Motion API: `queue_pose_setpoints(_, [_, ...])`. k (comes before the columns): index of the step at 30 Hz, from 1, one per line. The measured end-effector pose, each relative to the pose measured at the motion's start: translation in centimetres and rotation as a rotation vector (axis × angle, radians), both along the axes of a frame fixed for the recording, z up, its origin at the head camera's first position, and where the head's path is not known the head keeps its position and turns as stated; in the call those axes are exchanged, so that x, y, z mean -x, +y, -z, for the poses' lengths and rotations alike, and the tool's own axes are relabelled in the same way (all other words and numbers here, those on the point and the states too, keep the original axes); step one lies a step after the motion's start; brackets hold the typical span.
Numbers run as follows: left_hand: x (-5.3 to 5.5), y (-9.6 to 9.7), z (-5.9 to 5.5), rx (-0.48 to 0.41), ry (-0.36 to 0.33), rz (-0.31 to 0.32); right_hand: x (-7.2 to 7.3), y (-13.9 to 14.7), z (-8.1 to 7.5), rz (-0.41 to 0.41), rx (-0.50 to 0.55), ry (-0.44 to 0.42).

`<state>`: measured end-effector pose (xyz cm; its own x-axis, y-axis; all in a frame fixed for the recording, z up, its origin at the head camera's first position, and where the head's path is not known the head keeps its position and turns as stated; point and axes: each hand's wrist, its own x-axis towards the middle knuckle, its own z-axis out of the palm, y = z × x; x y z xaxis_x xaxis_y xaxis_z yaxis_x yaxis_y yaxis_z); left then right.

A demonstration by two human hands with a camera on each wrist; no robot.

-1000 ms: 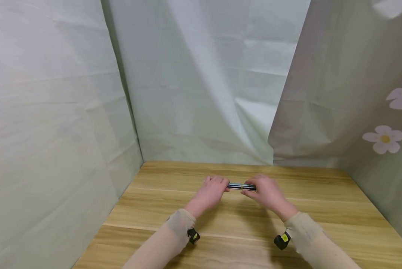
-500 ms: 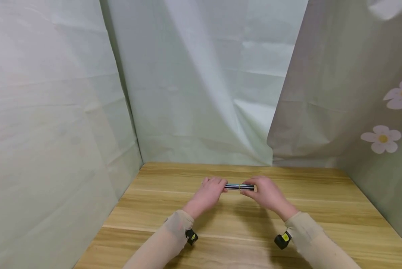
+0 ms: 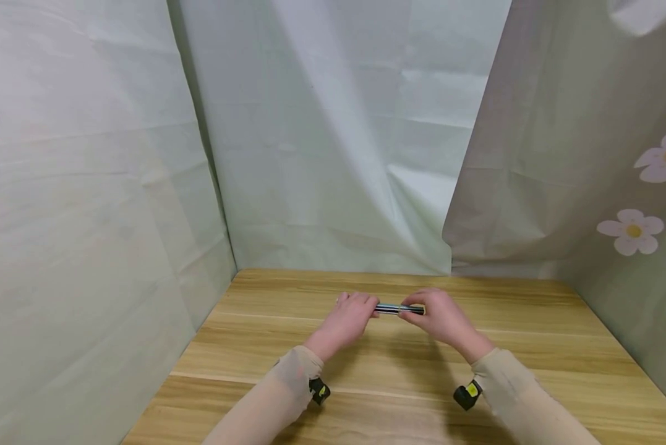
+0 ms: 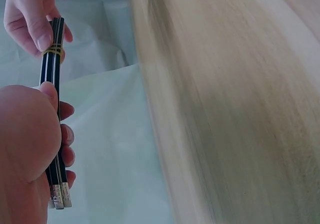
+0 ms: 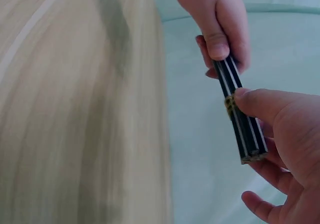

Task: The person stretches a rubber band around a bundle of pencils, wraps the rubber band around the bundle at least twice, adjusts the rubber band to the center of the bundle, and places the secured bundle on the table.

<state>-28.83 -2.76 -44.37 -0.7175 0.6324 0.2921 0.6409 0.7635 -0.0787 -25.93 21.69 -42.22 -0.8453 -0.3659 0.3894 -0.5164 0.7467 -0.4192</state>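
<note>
Both hands hold a bundle of black pencils with silver stripes (image 3: pixel 387 308) level above the wooden table. My left hand (image 3: pixel 348 320) grips its left part, fingers curled round it, and the metal eraser ends (image 4: pixel 60 196) stick out past that palm in the left wrist view. My right hand (image 3: pixel 444 316) pinches the other part between thumb and fingers. A yellow rubber band (image 5: pixel 230 105) goes round the pencils right by the right thumb. The flat, blunt ends of the pencils (image 5: pixel 253 157) show beside the right fingers in the right wrist view.
The wood-grain table (image 3: pixel 377 377) spreads under both arms. Pale cloth sheets (image 3: pixel 333 154) hang behind it and at the sides, with printed white flowers (image 3: pixel 632 231) on the right. Each wrist wears a small black camera (image 3: pixel 467 395).
The bundle and both hands stay in nearly the same place, with a slight sideways drift. The right thumb and fingers have shifted a little at the rubber band.
</note>
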Motion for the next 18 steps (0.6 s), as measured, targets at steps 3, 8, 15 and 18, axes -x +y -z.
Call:
queue_pose_setpoints(3, [-0.1, 0.1, 0.1, 0.018, 0.021, -0.002, 0.1, -0.3, 0.3, -0.015, 0.015, -0.003])
queue_pose_setpoints(8, [0.0, 0.2, 0.5, 0.051, 0.027, 0.02, 0.3, -0.8, 0.9, -0.027, 0.016, -0.022])
queue_pose_setpoints(15, [0.3, -0.3, 0.6, -0.006, 0.031, 0.004, 0.5, -0.3, 1.1, 0.038, 0.021, -0.086])
queue_pose_setpoints(18, [0.4, -0.5, 0.3, -0.002, 0.032, -0.006, 0.5, 0.0, 1.0, 0.066, 0.008, -0.093])
